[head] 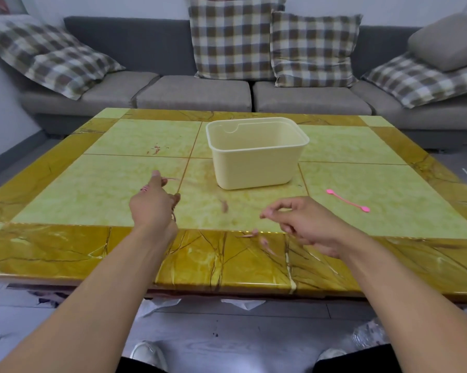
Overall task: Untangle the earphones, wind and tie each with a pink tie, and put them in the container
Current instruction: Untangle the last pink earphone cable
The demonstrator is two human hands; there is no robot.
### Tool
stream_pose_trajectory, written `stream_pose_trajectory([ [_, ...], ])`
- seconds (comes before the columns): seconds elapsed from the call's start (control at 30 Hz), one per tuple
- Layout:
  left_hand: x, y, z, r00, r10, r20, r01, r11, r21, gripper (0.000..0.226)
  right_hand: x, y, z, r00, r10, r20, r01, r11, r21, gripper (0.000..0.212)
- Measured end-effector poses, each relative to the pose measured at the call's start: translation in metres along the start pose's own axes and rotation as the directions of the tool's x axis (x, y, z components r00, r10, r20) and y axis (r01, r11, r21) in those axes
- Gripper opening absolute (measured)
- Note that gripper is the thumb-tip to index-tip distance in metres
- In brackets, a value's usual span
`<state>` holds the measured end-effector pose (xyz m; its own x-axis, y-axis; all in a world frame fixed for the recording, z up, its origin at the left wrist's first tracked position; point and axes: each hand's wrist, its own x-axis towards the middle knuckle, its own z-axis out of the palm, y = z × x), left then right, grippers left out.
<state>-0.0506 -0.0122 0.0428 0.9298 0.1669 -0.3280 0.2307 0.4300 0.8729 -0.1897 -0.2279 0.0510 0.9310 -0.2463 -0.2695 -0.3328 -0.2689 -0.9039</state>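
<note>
1. Counter: a tiled top in pale green squares with an amber marbled border, carrying every item below; a grey sofa with checked cushions is standing beyond its far edge.
2. Left hand: hovering over the counter left of centre, toward the near edge. Its fingers are curling round a pink earphone cable, with a striped pink bit showing at the knuckles; the thumb is pointing toward the far edge.
3. Earphone cable, loose part: trailing in a motion blur from the left hand toward the right hand, across the near-centre of the counter; smears are showing above the near border. Its exact course is too blurred to tell.
4. Container: a cream plastic tub, sitting upright and open-topped at the middle of the counter, toward the far edge, apart from both hands.
5. Right hand: hovering over the near edge, right of centre. Its fingers are half bent, thumb and forefinger nearly meeting; whether they are pinching the blurred cable cannot be told.
6. Pink tie: lying flat on the counter's right side, beyond the right hand and untouched.
</note>
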Motion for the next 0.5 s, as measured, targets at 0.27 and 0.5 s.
stream_pose_trajectory([
  [0.27,0.007,0.006,-0.009,1.0,0.016,-0.01,-0.016,0.999,-0.03,0.026,0.004,0.015,-0.015,0.937,-0.062,-0.344,0.03,0.995,-0.098,0.021],
  [0.5,-0.009,-0.001,0.005,0.977,0.019,0.211,-0.034,0.997,0.067,0.025,0.015,0.012,-0.007,0.854,-0.254,-0.453,0.161,0.959,-0.235,0.026],
])
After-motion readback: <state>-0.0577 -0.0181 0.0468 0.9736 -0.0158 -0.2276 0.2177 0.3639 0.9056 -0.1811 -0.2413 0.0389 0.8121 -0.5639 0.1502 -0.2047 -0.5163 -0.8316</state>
